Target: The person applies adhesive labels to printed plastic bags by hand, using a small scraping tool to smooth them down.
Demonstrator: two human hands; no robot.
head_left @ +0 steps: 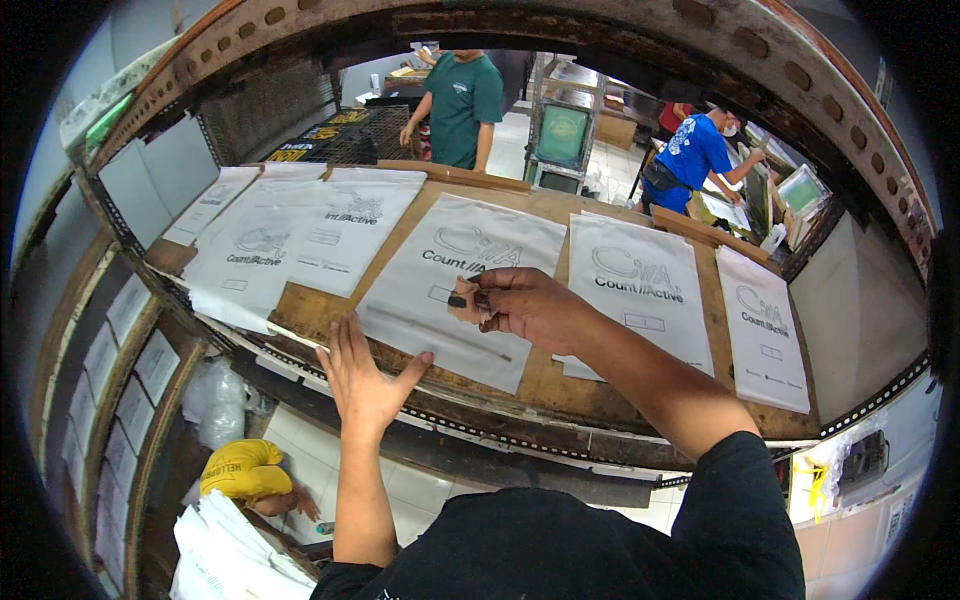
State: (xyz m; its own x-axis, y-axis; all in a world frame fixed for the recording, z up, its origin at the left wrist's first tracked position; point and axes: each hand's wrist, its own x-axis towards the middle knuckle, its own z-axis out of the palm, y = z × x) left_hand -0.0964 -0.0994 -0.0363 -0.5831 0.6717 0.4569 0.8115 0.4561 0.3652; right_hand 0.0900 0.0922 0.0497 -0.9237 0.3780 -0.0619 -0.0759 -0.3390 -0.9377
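Observation:
My right hand point(540, 312), fingertips blackened, pinches a small crumpled tan piece of cloth or sponge point(464, 303) with a black stain on it. It hovers over a white printed bag point(405, 295) in the middle of a brown board point(318, 308). A grey smeared streak crosses that bag's lower part. My left hand point(366, 385) is open, fingers spread, at the board's near edge beside the bag's lower left corner. Further printed white bags lie on both sides, among them a bag point(625, 240) right of the middle and another bag point(325, 265) to the left.
Metal rack framing point(730, 35) arches overhead. A person in a green shirt point(465, 105) stands beyond the board; one in blue point(692, 150) bends over a screen frame at the far right. Below left, a person in a yellow cap point(243, 470) crouches near a white stack point(225, 550).

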